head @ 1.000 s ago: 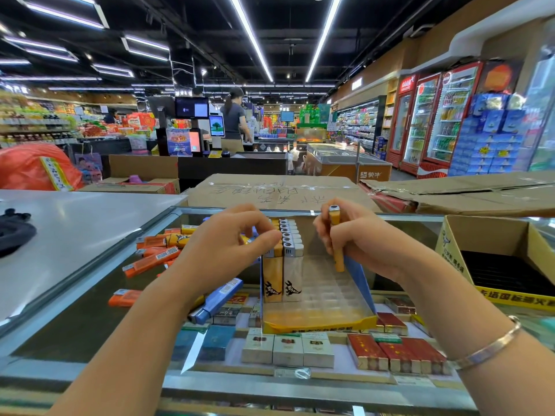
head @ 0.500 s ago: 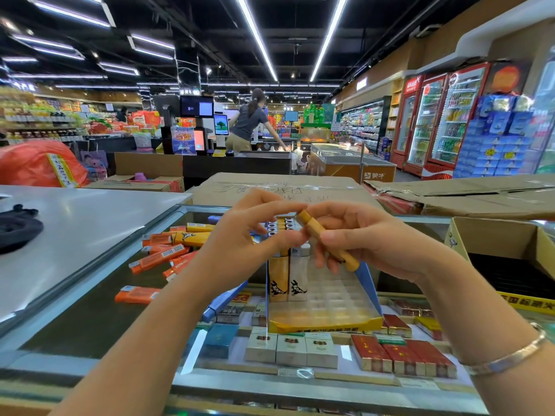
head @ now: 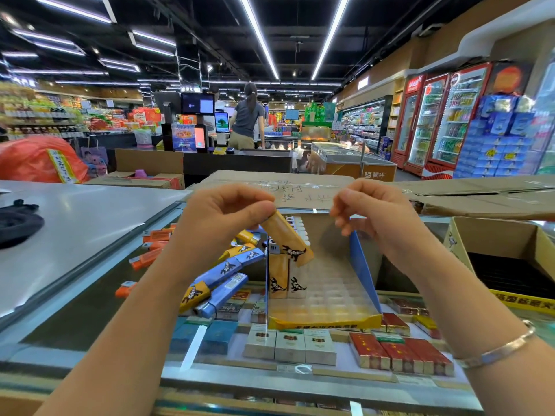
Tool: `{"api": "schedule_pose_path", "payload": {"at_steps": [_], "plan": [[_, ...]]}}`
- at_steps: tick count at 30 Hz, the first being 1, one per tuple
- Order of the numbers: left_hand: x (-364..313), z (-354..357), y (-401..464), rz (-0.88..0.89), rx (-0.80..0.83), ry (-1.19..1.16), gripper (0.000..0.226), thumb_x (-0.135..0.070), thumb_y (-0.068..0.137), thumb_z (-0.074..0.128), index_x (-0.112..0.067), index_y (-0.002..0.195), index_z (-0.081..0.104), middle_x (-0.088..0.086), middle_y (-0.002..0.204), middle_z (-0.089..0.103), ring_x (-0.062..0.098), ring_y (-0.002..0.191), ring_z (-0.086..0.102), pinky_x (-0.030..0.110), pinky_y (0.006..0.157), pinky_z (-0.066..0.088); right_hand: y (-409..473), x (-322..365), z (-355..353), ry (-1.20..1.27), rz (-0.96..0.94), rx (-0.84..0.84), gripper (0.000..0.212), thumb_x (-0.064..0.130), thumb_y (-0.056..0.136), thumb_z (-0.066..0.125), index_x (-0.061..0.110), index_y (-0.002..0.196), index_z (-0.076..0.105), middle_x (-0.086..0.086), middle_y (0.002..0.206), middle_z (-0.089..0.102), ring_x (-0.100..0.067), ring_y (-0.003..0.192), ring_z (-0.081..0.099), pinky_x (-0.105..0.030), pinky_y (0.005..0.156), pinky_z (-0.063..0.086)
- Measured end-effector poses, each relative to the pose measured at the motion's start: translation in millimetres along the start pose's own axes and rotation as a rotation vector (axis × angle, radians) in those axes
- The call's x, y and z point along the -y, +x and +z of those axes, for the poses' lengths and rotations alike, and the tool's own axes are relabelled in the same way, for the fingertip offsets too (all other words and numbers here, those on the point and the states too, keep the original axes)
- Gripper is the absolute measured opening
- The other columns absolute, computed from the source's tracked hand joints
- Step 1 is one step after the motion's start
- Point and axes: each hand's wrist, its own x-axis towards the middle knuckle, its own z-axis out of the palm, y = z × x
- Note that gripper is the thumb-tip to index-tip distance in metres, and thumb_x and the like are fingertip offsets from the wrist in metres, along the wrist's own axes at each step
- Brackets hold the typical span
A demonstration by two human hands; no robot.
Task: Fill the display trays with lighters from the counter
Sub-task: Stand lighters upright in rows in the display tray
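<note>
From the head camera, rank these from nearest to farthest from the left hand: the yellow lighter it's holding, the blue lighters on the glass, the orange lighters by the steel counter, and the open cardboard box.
1. Yellow lighter, pinched in the left hand.
2. Blue lighters, just below that hand.
3. Orange lighters, further left.
4. Open cardboard box, far right.

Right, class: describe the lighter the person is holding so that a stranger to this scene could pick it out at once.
Start at the glass shop counter and find the blue-sided display tray with a yellow front lip on it. Just above the tray's left edge, the left hand pinches one long orange lighter with a black animal logo. It alone hangs tilted in the air; the others stand in the tray or lie loose on the glass.
</note>
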Motion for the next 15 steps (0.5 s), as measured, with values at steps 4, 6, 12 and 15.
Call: {"api": "schedule_pose_path", "payload": {"at_steps": [4, 6, 12, 15], "plan": [[3.6, -0.5, -1.2, -0.017, 0.045, 0.108, 0.012, -0.035, 0.066, 0.069, -0.029, 0.076, 0.073, -0.008, 0.073, 0.072, 0.006, 0.067, 0.067, 0.014, 0.061, 0.051, 6.9, -10.1, -3.9, -0.229, 0.096, -0.221, 0.017, 0.018, 0.093, 0.054, 0.014, 0.079, 0.062, 0.001, 0.071, 0.060, -0.006, 0.062, 0.055, -0.018, 0.059, 0.047], [6.8, 0.7, -2.1, -0.021, 0.099, 0.205, 0.016, -0.042, 0.067, 0.068, -0.035, 0.079, 0.073, -0.009, 0.075, 0.072, 0.008, 0.069, 0.066, 0.019, 0.065, 0.054, 8.9, -15.8, -5.4, -0.326, 0.135, -0.202, 0.011, 0.018, 0.093, 0.055, 0.018, 0.086, 0.064, 0.005, 0.078, 0.058, -0.006, 0.074, 0.053, -0.022, 0.069, 0.044], [10.7, -0.5, -2.2, 0.012, 0.181, 0.364, 0.018, -0.045, 0.069, 0.066, -0.031, 0.079, 0.073, -0.012, 0.076, 0.070, 0.009, 0.067, 0.063, 0.023, 0.065, 0.055, 11.6, -22.5, -6.0, -0.438, 0.164, -0.160, 0.022, 0.014, 0.091, 0.055, 0.023, 0.112, 0.059, 0.007, 0.098, 0.054, -0.012, 0.094, 0.052, -0.029, 0.083, 0.042], [12.0, 0.5, -2.2, 0.034, 0.234, 0.453, 0.008, -0.035, 0.075, 0.069, -0.031, 0.081, 0.073, -0.015, 0.077, 0.067, 0.007, 0.066, 0.061, 0.020, 0.064, 0.052, 12.9, -24.4, -6.3, -0.460, 0.151, -0.151, 0.019, 0.014, 0.091, 0.056, 0.025, 0.107, 0.059, 0.006, 0.097, 0.053, -0.007, 0.088, 0.051, -0.027, 0.078, 0.041]]}}
